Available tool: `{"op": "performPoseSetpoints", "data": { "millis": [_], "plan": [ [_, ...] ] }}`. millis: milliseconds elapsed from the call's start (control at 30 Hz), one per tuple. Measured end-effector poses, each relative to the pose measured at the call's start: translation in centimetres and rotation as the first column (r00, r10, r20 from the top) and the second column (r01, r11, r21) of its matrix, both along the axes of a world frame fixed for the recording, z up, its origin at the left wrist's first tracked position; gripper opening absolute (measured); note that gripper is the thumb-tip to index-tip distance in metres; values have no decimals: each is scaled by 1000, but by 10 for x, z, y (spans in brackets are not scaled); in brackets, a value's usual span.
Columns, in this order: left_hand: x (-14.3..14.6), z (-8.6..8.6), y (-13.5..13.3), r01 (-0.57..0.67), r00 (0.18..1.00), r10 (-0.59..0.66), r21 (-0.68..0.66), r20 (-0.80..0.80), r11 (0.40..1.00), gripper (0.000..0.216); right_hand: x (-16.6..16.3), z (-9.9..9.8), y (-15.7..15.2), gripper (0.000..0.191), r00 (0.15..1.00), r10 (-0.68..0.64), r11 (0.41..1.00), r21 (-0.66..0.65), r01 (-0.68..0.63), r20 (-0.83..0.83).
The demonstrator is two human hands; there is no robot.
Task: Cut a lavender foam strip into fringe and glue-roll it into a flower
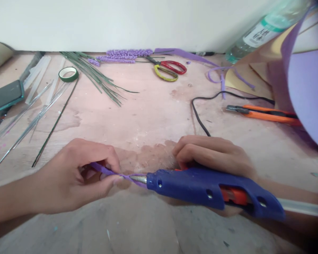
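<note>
My left hand (79, 173) pinches a thin purple foam strip (106, 171) between thumb and fingers, low on the wooden table (148, 113). My right hand (214, 155) is wrapped round a blue glue gun (209, 188) with an orange trigger. The gun lies nearly level, and its metal nozzle (138, 179) touches the strip right beside my left thumb. A clear glue stick (304, 207) juts from the back of the gun. The gun's black cord (198, 116) runs away across the table.
Red and yellow scissors (169, 68), finished purple flower stems (122, 55) and green wires (95, 74) lie at the back. Green tape roll (68, 74), clear glue sticks (37, 76) and a phone (5, 96) are left. An orange cutter (265, 113), purple foam sheet (307, 81) and bottle (265, 30) are right.
</note>
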State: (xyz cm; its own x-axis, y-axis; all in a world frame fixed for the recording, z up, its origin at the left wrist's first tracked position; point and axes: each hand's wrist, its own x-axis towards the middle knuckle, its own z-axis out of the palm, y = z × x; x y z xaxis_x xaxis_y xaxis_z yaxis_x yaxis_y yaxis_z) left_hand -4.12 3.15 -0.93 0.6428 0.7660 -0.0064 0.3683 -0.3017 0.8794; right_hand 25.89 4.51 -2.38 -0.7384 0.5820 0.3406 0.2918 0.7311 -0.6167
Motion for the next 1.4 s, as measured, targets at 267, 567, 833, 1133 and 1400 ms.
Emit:
{"op": "performPoseSetpoints", "data": {
  "millis": [267,567,833,1133,1400],
  "plan": [
    [0,0,-1,-10,1000,10,-48,12,999,14,1,3,-3,28,999,-24,996,-88,28,38],
    [1,1,0,-10,1000,10,-3,-7,1000,17,1,3,-2,32,999,-36,996,-77,38,20],
    [1,2,1,-6,1000,6,46,-8,999,16,0,9,-3,26,998,-47,995,-91,51,41],
    [0,1,1,0,1000,0,34,-15,999,17,-1,5,-5,27,997,-80,992,-95,81,15],
    [-2,1,0,4,1000,-3,45,-24,999,16,-2,-2,-8,30,994,-107,992,-66,104,-29]
  ]
}}
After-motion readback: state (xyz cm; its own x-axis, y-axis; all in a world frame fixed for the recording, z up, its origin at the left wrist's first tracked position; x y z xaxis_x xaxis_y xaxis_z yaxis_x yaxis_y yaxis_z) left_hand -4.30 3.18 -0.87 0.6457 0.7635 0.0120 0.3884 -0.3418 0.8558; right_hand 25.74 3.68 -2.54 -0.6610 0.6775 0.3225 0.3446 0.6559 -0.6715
